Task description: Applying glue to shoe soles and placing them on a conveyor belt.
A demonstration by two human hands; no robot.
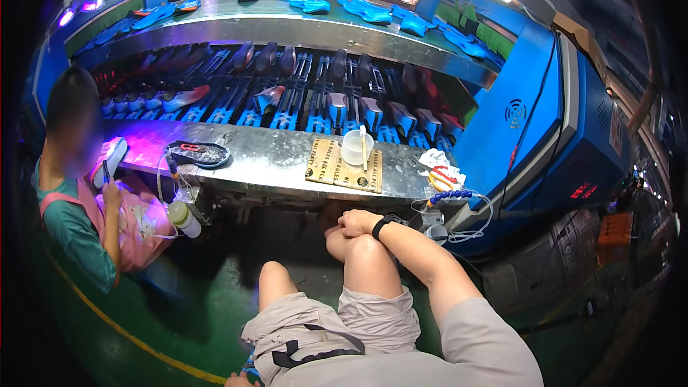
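No active handling is seen at the centre of the frame; a moment of rest or waiting is judged to be in hand. The translucent white round plastic cup (350, 150) is set near the middle of the frame, on a flat brown printed cardboard sheet (337, 174) laid on the long grey metal bench (272, 152). A slim wooden-handled brush (365, 155) is seen at the cup's right side; whether it is leaned in the cup or laid across the rim cannot be told. Neither cup nor brush is touched by the bare right hand (356, 223) or the bare left hand (242, 380). For any use of the brush, the right hand would, it is judged, need to be raised over the bench edge and the handle pinched without the cup being tipped.

The right forearm is brought in from the lower right, bent across the lap, with a black band (383, 226) worn at the wrist. The right hand is rested by the raised knee, below the cardboard; its fingers seem loosely curled, with nothing seen in them, but how tightly they are closed cannot be told. The left hand is cut off by the lower edge, and its grip cannot be told.
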